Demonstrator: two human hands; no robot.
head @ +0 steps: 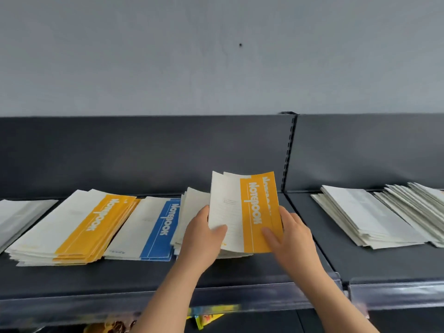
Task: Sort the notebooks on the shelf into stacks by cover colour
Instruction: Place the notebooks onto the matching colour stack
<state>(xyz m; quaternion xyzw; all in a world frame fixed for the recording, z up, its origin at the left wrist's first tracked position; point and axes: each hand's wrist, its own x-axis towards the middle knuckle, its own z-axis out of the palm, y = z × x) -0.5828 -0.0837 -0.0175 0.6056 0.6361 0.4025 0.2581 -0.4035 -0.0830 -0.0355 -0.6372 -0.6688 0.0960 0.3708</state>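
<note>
Two hands grip a yellow notebook (245,212) at frame centre, left hand (204,236) on its white side, right hand (294,236) on the yellow band.

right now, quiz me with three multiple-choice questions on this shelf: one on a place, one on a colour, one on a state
1. Where does the blue stack lie?
A. between the yellow stack and the unsorted pile
B. at the far right
C. on the floor

2. What colour is the band on the held notebook?
A. blue
B. green
C. yellow

3. How is that notebook held?
A. it lies flat, untouched
B. tilted up, with the left grip and right grip at its sides
C. by the right grip alone

Answers:
1 A, since yellow covers lie to its left and the loose pale pile to its right.
2 C, since the band behind the white "Notebook" lettering is yellow.
3 B, since a thumb rests on each side of the raised cover.
</note>
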